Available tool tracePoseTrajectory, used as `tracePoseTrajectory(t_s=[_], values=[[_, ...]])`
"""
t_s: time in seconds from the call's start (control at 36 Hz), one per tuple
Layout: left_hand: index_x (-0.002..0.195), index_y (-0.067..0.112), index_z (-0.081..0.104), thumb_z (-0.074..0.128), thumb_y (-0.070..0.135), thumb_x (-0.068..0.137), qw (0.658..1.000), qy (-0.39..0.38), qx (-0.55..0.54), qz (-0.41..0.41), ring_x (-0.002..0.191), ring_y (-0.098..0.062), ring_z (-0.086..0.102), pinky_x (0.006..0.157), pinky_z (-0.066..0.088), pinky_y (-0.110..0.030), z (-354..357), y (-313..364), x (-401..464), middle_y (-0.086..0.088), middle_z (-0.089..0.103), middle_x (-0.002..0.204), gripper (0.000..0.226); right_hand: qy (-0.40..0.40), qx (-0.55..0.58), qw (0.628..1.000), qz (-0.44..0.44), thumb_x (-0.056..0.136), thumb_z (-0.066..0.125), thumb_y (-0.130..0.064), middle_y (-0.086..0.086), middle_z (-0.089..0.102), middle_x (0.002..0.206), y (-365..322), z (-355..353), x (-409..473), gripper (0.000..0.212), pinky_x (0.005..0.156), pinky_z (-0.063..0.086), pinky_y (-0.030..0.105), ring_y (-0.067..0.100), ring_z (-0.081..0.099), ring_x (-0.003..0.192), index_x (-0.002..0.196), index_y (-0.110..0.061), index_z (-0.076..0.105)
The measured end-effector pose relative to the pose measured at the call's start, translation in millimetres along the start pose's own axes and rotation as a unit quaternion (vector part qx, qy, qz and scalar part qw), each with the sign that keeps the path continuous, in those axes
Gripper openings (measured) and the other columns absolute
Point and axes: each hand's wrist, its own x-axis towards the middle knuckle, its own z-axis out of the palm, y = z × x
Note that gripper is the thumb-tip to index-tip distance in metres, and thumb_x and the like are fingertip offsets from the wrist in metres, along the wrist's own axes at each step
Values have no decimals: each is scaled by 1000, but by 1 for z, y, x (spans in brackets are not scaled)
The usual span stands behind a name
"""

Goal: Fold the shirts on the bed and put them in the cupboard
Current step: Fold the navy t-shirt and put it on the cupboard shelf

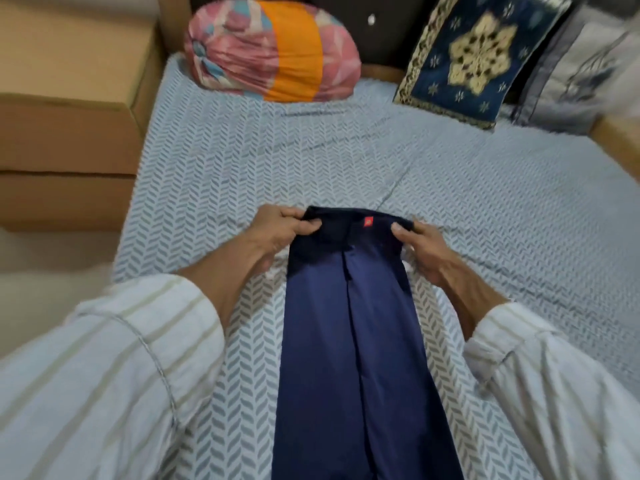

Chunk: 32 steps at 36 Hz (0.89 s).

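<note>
A navy shirt (pixel 349 323), folded into a long narrow strip, lies lengthwise on the bed (pixel 485 209). The left hand (pixel 277 233) pinches its far left corner and the right hand (pixel 420 245) grips the far right corner, near a small red tag (pixel 368 222). A bundle (pixel 273 51) and cushion (pixel 481 53) sit at the headboard.

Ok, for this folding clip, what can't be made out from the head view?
- Navy shirt: its near end is cut off by the bottom edge; sleeves are tucked out of sight.
- Red label: too small to read.
- Left hand and right hand: fingertips under the shirt's far edge are hidden by cloth.
- Cupboard: not in view.
- Grey pillow: blurred, cut by the right edge.
</note>
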Motion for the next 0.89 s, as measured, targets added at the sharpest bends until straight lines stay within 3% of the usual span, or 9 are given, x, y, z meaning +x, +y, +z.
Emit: tracePoseTrajectory(t_s=[0.06, 0.17, 0.28, 0.36, 0.47, 0.58, 0.69, 0.81, 0.89], values=[[109, 6, 76, 92, 19, 71, 1000, -16, 0, -8, 102, -20, 72, 84, 60, -34, -5, 7, -12, -6, 77, 105, 44, -7, 5, 1000, 0, 96, 63, -5, 6, 76, 98, -3, -5, -18, 23, 78, 58, 26, 14, 72, 89, 116, 4, 68], [96, 12, 80, 84, 16, 80, 996, -28, 63, 62, 96, -17, 74, 77, 55, -18, -7, 12, -55, -4, 79, 94, 17, 7, 0, 1000, -7, 91, 66, 1, -9, 75, 79, -15, -17, -69, 16, 68, 49, 24, 4, 69, 75, 94, -14, 70], [96, 20, 81, 86, 46, 70, 970, -12, 198, 138, 106, -5, 68, 99, 50, -26, -10, -7, -102, 8, 75, 106, 37, -13, -32, 996, -82, 71, 79, -8, -5, 74, 117, -4, -32, -129, 19, 99, 49, 41, 18, 65, 118, 80, -25, 77], [83, 17, 81, 78, 50, 68, 952, -24, 241, 185, 109, 0, 64, 96, 45, -16, -11, -35, -144, 7, 70, 113, 36, -49, -58, 991, -110, 68, 77, -7, 3, 66, 132, 29, -46, -170, 16, 102, 44, 53, 25, 57, 130, 75, -21, 74], [104, 27, 78, 70, 36, 67, 934, -93, 281, 198, 137, -6, 47, 109, 36, -14, -17, -78, -178, 0, 58, 136, 39, -42, -137, 973, -180, 77, 75, -34, 10, 58, 137, 97, -48, -204, 25, 108, 42, 51, 28, 54, 130, 94, -16, 77], [130, 15, 62, 56, 24, 60, 924, -79, 297, 228, 145, -21, 40, 120, 33, -39, -17, -102, -175, -5, 51, 145, 71, 31, -189, 950, -248, 85, 64, -44, 18, 52, 134, 128, -44, -200, 49, 104, 44, 59, 36, 53, 128, 114, -5, 69], [140, 14, 52, 57, 20, 72, 941, -44, 258, 216, 141, -31, 44, 118, 33, -56, -10, -109, -171, -9, 49, 145, 68, 40, -261, 926, -269, 84, 63, -44, 20, 54, 135, 135, -46, -196, 59, 109, 42, 47, 35, 52, 130, 123, 0, 66], [141, 15, 52, 61, 44, 87, 944, 58, 282, 159, 125, -8, 56, 108, 44, -25, 6, -104, -167, 2, 55, 133, 62, 57, -239, 934, -258, 88, 62, -42, 13, 57, 136, 139, -43, -195, 62, 112, 41, 41, 30, 52, 130, 133, 0, 59], [135, 17, 56, 65, 53, 83, 945, 121, 274, 133, 108, -7, 58, 100, 47, -23, 20, -96, -153, 2, 54, 120, 64, 84, -214, 948, -222, 89, 63, -44, 2, 61, 125, 131, -42, -196, 57, 103, 46, 32, 18, 58, 117, 131, -7, 62]])
